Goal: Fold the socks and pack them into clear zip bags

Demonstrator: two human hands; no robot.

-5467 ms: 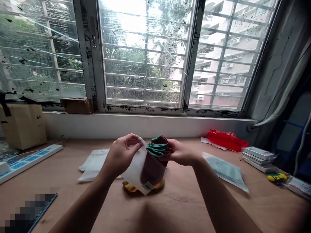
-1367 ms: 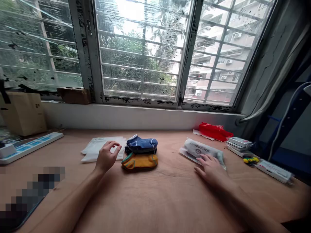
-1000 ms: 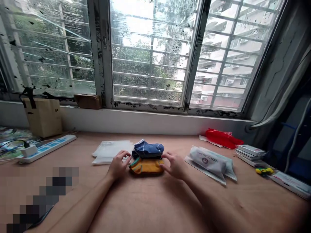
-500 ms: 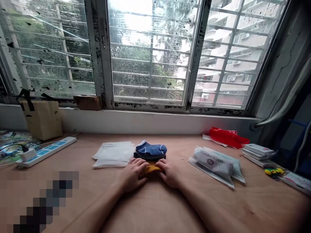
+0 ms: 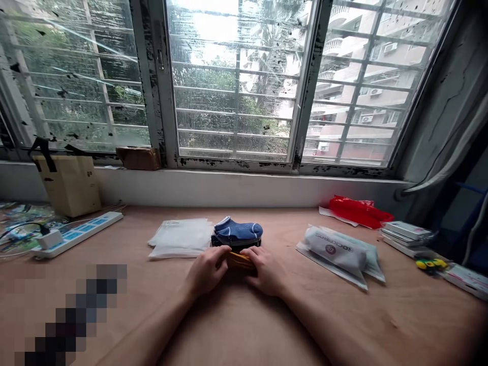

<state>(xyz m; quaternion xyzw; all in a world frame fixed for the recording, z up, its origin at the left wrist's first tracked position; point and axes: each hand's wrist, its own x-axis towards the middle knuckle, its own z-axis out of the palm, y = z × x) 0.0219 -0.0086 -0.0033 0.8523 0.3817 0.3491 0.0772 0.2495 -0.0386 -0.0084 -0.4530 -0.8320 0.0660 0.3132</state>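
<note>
On the wooden tabletop (image 5: 244, 330), my left hand (image 5: 208, 272) and my right hand (image 5: 265, 272) close from both sides on a yellow sock (image 5: 240, 260). Only a narrow yellow strip of it shows between my fingers. Just behind my hands, a blue striped ankle sock (image 5: 238, 232) lies on a dark navy sock (image 5: 232, 242). Much of the navy sock is hidden beneath the blue one. A stack of translucent white bags (image 5: 180, 239) lies left of the socks, near my left hand.
A sealed ROCKBROS plastic pouch (image 5: 335, 252) lies to the right, with a red plastic bag (image 5: 360, 212) behind it. Several flat boxes (image 5: 406, 234) sit at the right. A power strip (image 5: 76, 235) lies at the left. Behind the table runs a white window sill.
My hands have moved in and pressed together on the yellow sock, which now shows as a thinner strip. The blue and navy socks stay in place.
</note>
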